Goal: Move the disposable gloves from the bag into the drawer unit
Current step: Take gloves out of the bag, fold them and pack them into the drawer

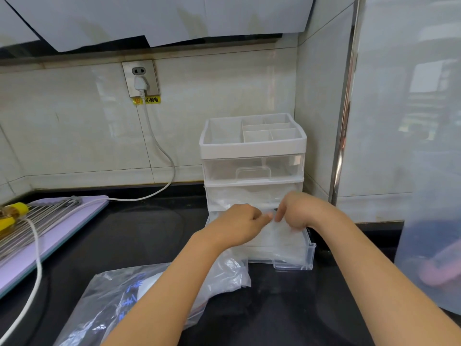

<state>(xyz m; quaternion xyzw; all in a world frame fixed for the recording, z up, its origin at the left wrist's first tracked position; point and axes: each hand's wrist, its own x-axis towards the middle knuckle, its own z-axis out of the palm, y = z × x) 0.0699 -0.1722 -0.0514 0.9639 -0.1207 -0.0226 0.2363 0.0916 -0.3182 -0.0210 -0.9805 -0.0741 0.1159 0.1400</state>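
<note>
A white and clear drawer unit [253, 148] stands on the black counter against the tiled wall. Its bottom drawer [294, 260] is pulled out toward me and holds thin clear disposable gloves [277, 236]. My left hand [239, 224] and my right hand [299, 211] are both over the open drawer, fingertips close together, pinching the clear glove film. A crumpled clear plastic bag [119, 303] with blue print lies on the counter in front of the unit, partly under my left forearm.
A lilac cutting board [62, 236] with a metal rack [32, 221] and a yellow object lies at the left. A white cable [159, 156] runs from the wall socket across the board. A translucent bag [429, 245] hangs at the right edge.
</note>
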